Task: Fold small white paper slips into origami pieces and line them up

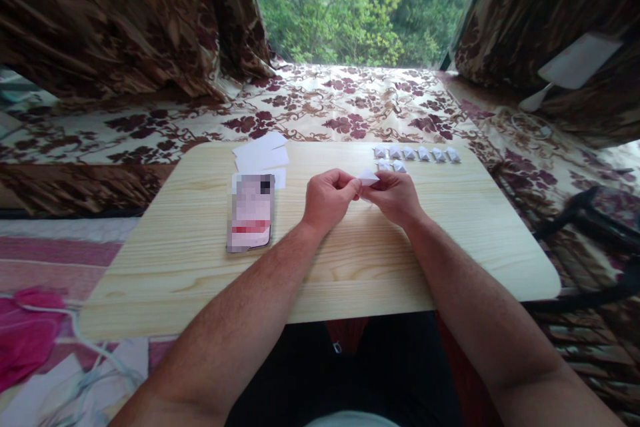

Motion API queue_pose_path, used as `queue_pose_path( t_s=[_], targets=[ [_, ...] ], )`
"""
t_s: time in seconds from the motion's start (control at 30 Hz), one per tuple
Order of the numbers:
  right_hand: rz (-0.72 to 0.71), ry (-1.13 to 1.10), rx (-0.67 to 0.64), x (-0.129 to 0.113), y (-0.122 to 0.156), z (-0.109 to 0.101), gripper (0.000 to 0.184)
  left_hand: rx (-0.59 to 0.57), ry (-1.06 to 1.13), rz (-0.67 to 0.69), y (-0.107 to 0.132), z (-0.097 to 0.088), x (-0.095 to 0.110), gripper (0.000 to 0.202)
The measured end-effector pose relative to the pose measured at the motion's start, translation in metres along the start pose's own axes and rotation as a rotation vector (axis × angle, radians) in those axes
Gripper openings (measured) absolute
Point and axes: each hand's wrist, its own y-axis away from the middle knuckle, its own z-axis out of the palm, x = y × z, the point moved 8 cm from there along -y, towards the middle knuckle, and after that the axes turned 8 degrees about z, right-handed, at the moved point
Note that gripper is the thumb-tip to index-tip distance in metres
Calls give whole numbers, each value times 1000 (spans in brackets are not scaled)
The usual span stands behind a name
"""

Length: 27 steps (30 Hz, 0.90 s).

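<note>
Though in both hands (327, 200) (399, 199), paper (369, 177) (partly hidden)

White paper (369, 177), wood-grained table (367, 267)

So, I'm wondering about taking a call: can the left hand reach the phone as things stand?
Probably yes: bare tabletop shows between the left hand and the phone, though that hand would likely need to release the folded paper first.
</note>
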Motion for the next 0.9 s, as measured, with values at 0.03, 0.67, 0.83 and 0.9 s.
queue_pose_path(
  t_s=[0.03, 0.67, 0.83, 0.9],
  targets=[
    [8, -6, -5, -1, 0, 0, 37, 5, -16, 7, 0, -1, 1, 21],
    [0, -91, -25, -5, 0, 3, 36, 17, -54, 16, 0, 0, -4, 17],
    [3, -136, -23, -5, -1, 4, 50, 17, -41, 8, 0, 0, -3, 17],
    [11, -143, -15, -4, -2, 4, 55, 17, -33, 20, 0, 1, -1, 17]
  ],
)
